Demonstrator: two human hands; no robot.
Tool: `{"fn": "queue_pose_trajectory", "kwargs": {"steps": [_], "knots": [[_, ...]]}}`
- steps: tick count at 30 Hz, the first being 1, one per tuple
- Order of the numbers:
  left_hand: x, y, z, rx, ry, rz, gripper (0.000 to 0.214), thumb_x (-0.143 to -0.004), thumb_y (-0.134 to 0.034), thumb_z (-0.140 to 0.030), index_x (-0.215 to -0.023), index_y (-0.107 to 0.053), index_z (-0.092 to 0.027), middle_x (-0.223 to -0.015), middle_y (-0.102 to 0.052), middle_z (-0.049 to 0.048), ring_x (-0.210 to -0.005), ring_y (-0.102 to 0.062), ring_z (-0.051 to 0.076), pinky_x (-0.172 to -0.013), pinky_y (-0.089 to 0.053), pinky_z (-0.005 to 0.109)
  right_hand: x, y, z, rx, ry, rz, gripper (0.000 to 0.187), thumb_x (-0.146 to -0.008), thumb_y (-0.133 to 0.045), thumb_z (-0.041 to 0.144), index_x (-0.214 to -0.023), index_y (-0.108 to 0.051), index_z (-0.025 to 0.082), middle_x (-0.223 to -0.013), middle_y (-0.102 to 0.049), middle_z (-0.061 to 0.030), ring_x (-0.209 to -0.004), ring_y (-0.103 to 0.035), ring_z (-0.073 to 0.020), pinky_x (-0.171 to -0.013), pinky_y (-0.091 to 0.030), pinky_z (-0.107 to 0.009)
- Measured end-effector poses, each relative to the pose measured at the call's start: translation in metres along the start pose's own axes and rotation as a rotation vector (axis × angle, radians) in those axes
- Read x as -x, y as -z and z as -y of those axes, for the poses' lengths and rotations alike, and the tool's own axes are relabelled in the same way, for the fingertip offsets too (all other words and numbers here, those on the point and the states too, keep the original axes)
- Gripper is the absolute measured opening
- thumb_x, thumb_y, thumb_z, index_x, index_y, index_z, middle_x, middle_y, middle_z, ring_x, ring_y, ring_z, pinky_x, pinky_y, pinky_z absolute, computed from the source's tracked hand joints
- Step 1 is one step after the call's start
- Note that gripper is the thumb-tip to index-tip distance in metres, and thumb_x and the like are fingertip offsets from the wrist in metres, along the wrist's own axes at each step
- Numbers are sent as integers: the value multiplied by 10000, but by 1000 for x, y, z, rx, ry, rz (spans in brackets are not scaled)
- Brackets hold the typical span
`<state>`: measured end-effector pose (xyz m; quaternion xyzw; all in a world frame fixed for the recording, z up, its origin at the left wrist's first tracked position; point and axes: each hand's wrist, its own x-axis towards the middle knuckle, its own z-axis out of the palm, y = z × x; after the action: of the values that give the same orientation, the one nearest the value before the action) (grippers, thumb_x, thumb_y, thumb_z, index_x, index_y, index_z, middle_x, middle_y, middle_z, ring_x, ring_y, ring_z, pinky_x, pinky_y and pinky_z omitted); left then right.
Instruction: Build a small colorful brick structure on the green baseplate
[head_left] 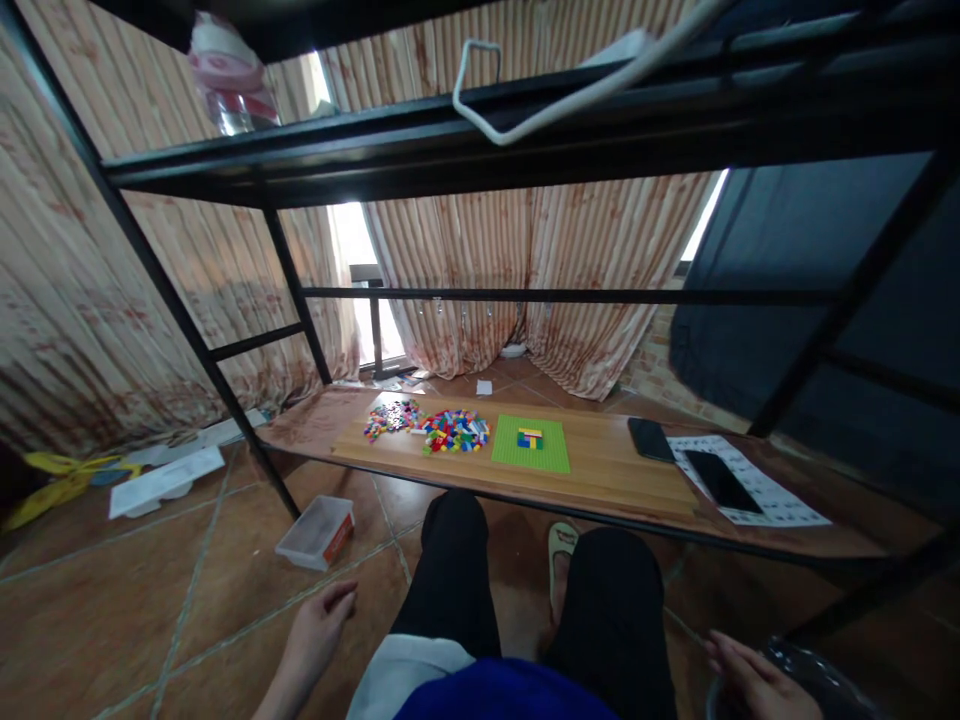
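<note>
Nearest us, the left hand (324, 615) hangs over the tiled floor (187, 620), empty, its fingers loosely bent; the right hand (757, 682), fingers curled, lies at the lower edge beside some clear plastic (821, 678). Between them we see dark-trousered knees (454, 550) and a pale slipper (561, 538). A clear box (304, 538) with an orange label stands on the floor, near the left hand. Beyond the knees runs the low desk (607, 470), a wood-grained board on a brown surface within a black metal frame. On it, from left to right, we note a heap of finer pieces (394, 418), an adjoining heap of coloured bricks (456, 432), a green baseplate (510, 455) bearing a small brick assembly (530, 439), a dark phone (650, 440), and a printed sheet (787, 495) with a second phone (721, 480) across it. Overhead, a shelf (360, 128) carries a pink-and-white bottle (232, 80). Behind hang patterned curtains (457, 240), daylight at their gaps, and a dark blue cloth (802, 260).

We cannot tell whether the right hand grips the plastic, for the lower edge cuts it off. The person's other foot is hidden, single pieces blur together in the finer heap, and the sheet's print is illegible.
</note>
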<state>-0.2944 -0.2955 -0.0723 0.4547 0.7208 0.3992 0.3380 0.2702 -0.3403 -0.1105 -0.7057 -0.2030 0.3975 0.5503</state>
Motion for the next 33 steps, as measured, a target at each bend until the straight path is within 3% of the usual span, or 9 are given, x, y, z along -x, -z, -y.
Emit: {"fn": "queue_pose_trajectory", "kwargs": {"steps": [4,8,12,16,19,23,27,33], "knots": [[-6,5,6,-7,41,2,468,-573,-596,-499,-856,-692,-139,-779,-740,91,-742,-700,268,-658,-544,332,-11,-28,8,-60,80,41,500,-492,-775,512,-852,-715,171,-872,-764,-113,-919,-711,-309,-737,-595,-317],[-12,-1,-4,4,31,20,462,-587,-589,-486,-870,-686,-133,-800,-742,99,-747,-698,266,-651,-544,335,-13,-53,22,-65,133,70,516,-536,-792,487,-929,-717,163,-879,-762,-102,-851,-723,-270,-745,-595,-317],[-20,-11,-33,8,-34,41,444,-638,-587,-471,-902,-690,-128,-825,-742,94,-751,-696,247,-675,-547,330,-8,-67,45,-32,186,86,506,-577,-782,491,-954,-722,160,-905,-758,-101,-811,-718,-238,-738,-592,-302],[-33,-26,-77,3,-147,71,407,-690,-583,-453,-915,-703,-136,-816,-738,75,-775,-692,240,-714,-548,333,-3,-85,79,82,301,112,506,-616,-744,526,-951,-730,148,-943,-751,-127,-796,-712,-241,-707,-586,-312],[-43,-45,-110,24,-272,100,352,-734,-571,-411,-916,-703,-140,-882,-737,77,-844,-681,239,-793,-535,341,1,-107,102,200,428,177,488,-688,-682,528,-987,-722,145,-970,-745,-132,-812,-706,-244,-734,-570,-337],[-52,-78,-142,84,-372,231,329,-796,-542,-361,-984,-689,-135,-951,-735,89,-873,-676,222,-794,-533,323,3,-147,119,453,632,240,361,-793,-571,476,-953,-728,193,-978,-744,-99,-906,-690,-263,-865,-518,-396],[-59,-112,-164,70,-440,304,277,-826,-534,-304,-988,-692,-145,-963,-734,86,-889,-675,205,-830,-520,317,-2,-195,124,669,846,358,290,-864,-487,356,-979,-709,209,-1011,-723,-73,-958,-668,-241,-884,-505,-392],[-85,-162,-187,-16,-485,369,235,-847,-518,-264,-959,-701,-169,-915,-732,71,-853,-668,186,-809,-509,305,-30,-260,129,819,1032,468,255,-889,-474,217,-1025,-689,195,-1101,-676,-97,-1043,-623,-231,-945,-469,-394]]}}
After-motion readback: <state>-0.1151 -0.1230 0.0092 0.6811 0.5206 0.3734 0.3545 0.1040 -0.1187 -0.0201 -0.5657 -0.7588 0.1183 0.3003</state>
